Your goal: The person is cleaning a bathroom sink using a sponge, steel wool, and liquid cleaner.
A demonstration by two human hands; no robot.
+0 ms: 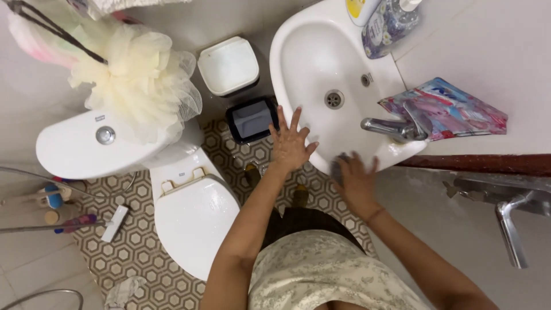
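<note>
The sink (321, 63) is the landmark here: a white basin fixed to the wall, seen from above, with its drain near the middle of the bowl and a chrome tap (396, 127) on its right-hand rim. The left hand (290, 143) lies flat on the near-left rim of the sink, fingers spread wide and gripping nothing, as if braced there. The right hand (357, 181) is at the near rim too, just below the tap, palm down and pressed over a small dark scrubbing pad (337, 166); only the pad's left edge peeks out from under the fingers, so the hold looks like a flat press more than a closed fist, and the pad's long axis cannot be made out. The pad sits on the sink's outer front edge, under the right hand and a short way right of the left hand, so the right hand is clearly the nearer one. Beyond the tap a colourful pouch (445, 109) lies on the white counter, and bottles stand at the far rim of the sink. Left of the sink are a dark bin (252, 119), a white bin and the toilet (189, 212).
</note>
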